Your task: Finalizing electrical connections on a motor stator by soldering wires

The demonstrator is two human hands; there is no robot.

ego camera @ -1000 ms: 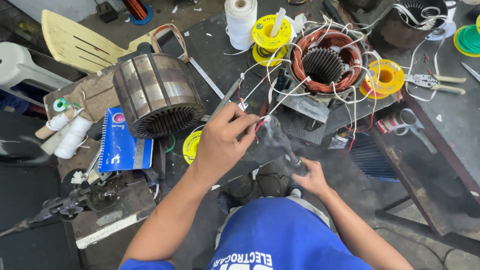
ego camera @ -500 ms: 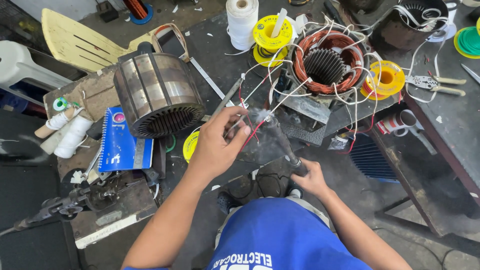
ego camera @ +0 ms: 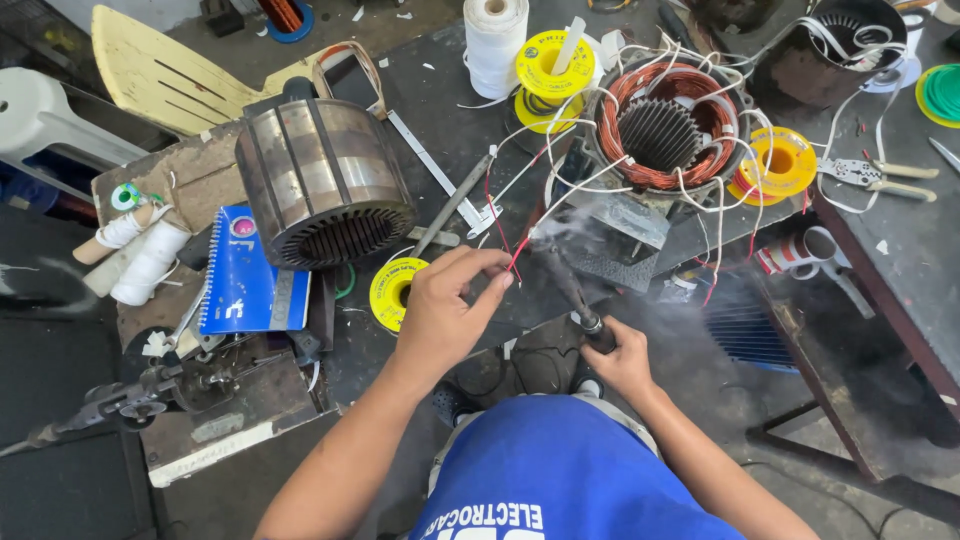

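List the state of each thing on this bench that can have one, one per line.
Left hand: fingers pinching red wire.
Right hand: gripping soldering iron, smoke at its tip.
Stator: copper windings exposed, leads loose.
Blue notebook: closed.
Pliers: lying flat.

a dark, grimy workbench (ego camera: pixel 430 90) filled the middle of the view, lit by flat daylight. a pale yellow plastic chair (ego camera: pixel 170 75) and a white one (ego camera: pixel 50 115) stood beyond its left end. below lay a dusty grey concrete floor (ego camera: pixel 850 500), with a dark metal frame (ego camera: pixel 800 430) at right.
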